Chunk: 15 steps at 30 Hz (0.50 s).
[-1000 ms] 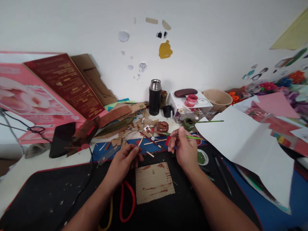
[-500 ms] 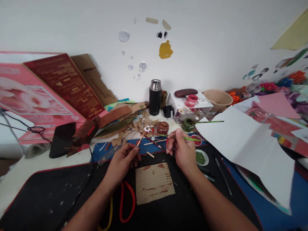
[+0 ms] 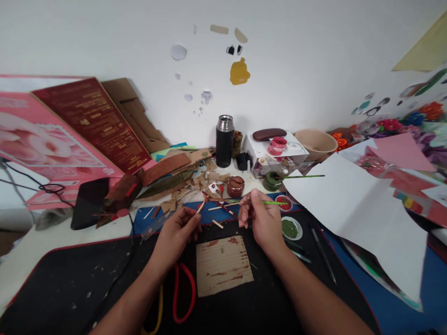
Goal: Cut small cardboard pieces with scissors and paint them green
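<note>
Your left hand (image 3: 176,232) pinches thin wooden stick (image 3: 201,205), tip red; right hand (image 3: 262,218) grips green paintbrush (image 3: 274,202) above tabletop (image 3: 70,279). Stick mostly bare wood; painting barely begun. Red-smeared cardboard (image 3: 223,265) below.

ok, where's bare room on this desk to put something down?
Bare black mat left of the scissors, up to the cable. More mat right of the cardboard piece, under the right hand. Crowded: the scraps and paint pots beyond both hands; left hand holds a stick.
</note>
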Available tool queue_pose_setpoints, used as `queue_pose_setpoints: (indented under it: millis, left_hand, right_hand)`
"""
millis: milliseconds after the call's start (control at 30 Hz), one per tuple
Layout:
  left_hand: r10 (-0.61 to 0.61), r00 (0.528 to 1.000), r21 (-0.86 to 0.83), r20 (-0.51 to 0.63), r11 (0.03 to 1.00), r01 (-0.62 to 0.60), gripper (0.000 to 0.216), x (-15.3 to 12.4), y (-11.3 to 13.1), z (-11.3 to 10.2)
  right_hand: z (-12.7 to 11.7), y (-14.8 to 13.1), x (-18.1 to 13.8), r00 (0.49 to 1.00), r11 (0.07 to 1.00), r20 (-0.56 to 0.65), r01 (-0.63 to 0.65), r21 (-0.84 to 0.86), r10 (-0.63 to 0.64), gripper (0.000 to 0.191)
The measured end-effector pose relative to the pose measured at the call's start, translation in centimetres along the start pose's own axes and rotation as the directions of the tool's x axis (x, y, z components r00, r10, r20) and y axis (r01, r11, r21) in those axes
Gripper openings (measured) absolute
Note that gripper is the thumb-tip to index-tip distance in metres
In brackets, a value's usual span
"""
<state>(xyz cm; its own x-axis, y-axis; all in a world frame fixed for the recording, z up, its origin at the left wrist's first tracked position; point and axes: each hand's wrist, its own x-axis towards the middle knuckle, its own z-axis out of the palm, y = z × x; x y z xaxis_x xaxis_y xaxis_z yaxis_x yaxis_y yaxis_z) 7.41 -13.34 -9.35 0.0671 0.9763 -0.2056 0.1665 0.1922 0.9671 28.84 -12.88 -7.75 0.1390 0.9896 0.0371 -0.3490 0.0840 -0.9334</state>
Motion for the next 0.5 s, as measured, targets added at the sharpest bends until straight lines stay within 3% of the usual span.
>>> queue_pose_setpoints:
  millis: [133,333,500]
  left_hand:
    - [0.003,1.000,-0.004,-0.016,1.000,-0.003,0.051,-0.04,-0.11,0.00]
    - [0.003,0.999,0.002,-0.036,1.000,-0.003,0.052,0.02,-0.02,0.00]
    - [0.019,0.998,0.045,-0.063,0.999,-0.016,0.052,0.02,0.14,0.01]
  right_hand:
    - [0.32,0.01,-0.26,0.998,0.998,0.046,-0.035,-0.057,0.037,0.054]
    - [-0.11,-0.07,0.46,0.998,0.999,-0.062,0.023,-0.034,-0.025,0.055]
    - [0.23,0.05,-0.25,0.999,0.999,0.039,-0.017,-0.049,0.019,0.055]
